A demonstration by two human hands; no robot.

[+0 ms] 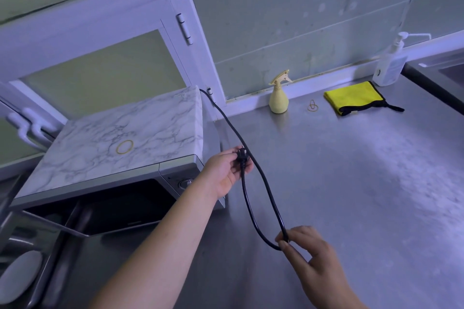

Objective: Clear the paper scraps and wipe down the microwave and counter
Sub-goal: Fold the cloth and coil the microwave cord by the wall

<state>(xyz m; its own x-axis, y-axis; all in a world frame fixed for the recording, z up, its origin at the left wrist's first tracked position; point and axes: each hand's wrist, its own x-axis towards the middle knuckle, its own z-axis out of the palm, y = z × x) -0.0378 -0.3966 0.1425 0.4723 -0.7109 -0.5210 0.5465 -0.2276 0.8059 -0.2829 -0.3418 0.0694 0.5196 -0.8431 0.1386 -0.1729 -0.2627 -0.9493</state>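
Leftmost, the microwave (120,183) sits on the steel table (364,183), door hanging open, a yellow band (124,146) lying on its marbled top; just right of it the left hand (226,170) grips the plug (242,155) of the black cord (263,183); the right hand (308,256) pinches the cord's loop lower down; further back stand a sprayer (278,98), a second band (312,106), a yellow cloth (354,96) and a pump bottle (390,63).

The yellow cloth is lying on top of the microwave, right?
Not quite. In the head view the yellow cloth lies on the counter, near the wall beside the spray bottle. On top of the microwave there is only a rubber band.
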